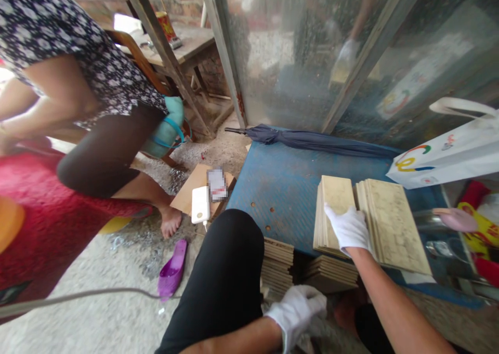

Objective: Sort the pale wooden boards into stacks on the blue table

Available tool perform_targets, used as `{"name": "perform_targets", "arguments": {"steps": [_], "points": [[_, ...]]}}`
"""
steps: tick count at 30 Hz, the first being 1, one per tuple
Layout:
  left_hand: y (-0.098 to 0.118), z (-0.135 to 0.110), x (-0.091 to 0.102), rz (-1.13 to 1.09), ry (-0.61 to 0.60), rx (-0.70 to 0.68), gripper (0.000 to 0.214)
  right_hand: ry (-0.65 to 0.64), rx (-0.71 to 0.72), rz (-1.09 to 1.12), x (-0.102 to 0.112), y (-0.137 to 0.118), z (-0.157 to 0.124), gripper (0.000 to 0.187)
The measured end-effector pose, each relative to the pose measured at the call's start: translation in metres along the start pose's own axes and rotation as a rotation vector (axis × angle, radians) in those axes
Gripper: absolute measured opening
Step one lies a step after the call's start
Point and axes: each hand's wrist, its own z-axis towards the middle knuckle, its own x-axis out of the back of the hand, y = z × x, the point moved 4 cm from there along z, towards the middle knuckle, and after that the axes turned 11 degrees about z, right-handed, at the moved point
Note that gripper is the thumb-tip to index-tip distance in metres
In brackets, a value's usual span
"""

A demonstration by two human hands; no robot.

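Observation:
Both my hands wear white gloves. My right hand (348, 227) rests on a stack of thin pale wooden slats (335, 198) lying on a blue metal platform (280, 182); its fingers curl over the stack's right edge, next to a second, larger stack of slats (393, 224). My left hand (298, 307) is low by my knee, fingers curled, near more slat stacks (277, 263) on the ground under the platform's front edge. What the left hand holds, if anything, is hidden.
A folded dark umbrella (312, 140) lies along the platform's back edge against glass panels. A white shopping bag (448, 156) sits right. Another person (89, 99) sits at left, bare foot near a purple slipper (173, 270). A white power bank (200, 204) lies on cardboard.

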Motion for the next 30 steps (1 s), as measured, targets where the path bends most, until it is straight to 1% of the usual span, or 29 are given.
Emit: {"name": "perform_targets", "arguments": {"steps": [2,4,6,8,9,10,12,15,18,21,26,30], "points": [[-0.001,-0.001,-0.001,-0.013,-0.006,-0.011,0.038,0.003,0.023,0.127,0.012,0.005,-0.007,0.069],[-0.002,-0.002,-0.001,-0.017,-0.014,-0.013,0.041,0.011,0.012,0.262,0.024,0.019,-0.021,0.057],[-0.002,-0.001,-0.001,-0.016,-0.018,-0.012,0.045,0.001,-0.052,0.411,0.031,0.044,-0.039,0.052],[-0.002,0.001,-0.001,-0.031,-0.018,-0.009,0.048,-0.035,-0.138,0.535,0.03,0.074,-0.058,0.051],[-0.003,0.003,-0.001,-0.036,-0.016,-0.006,0.048,-0.065,-0.171,0.547,0.027,0.09,-0.067,0.05],[-0.004,0.005,-0.001,-0.033,-0.015,0.001,0.048,-0.097,-0.184,0.509,0.023,0.105,-0.075,0.048],[-0.006,0.01,-0.002,-0.014,-0.009,0.01,0.044,-0.184,-0.14,0.33,0.011,0.129,-0.087,0.042],[-0.009,0.016,-0.003,0.024,0.002,0.011,0.036,-0.303,-0.029,0.079,-0.011,0.15,-0.101,0.037],[-0.012,0.019,-0.006,0.061,0.006,0.011,0.03,-0.372,-0.012,-0.026,-0.029,0.158,-0.11,0.039],[-0.015,0.023,-0.006,0.102,0.007,0.007,0.025,-0.427,-0.008,-0.033,-0.04,0.155,-0.115,0.041],[-0.023,0.032,-0.002,0.127,0.016,0.003,0.028,-0.473,-0.011,-0.02,-0.049,0.153,-0.111,0.035],[-0.026,0.038,0.001,0.126,0.003,0.019,0.032,-0.492,-0.012,-0.038,-0.048,0.156,-0.11,0.031]]}}
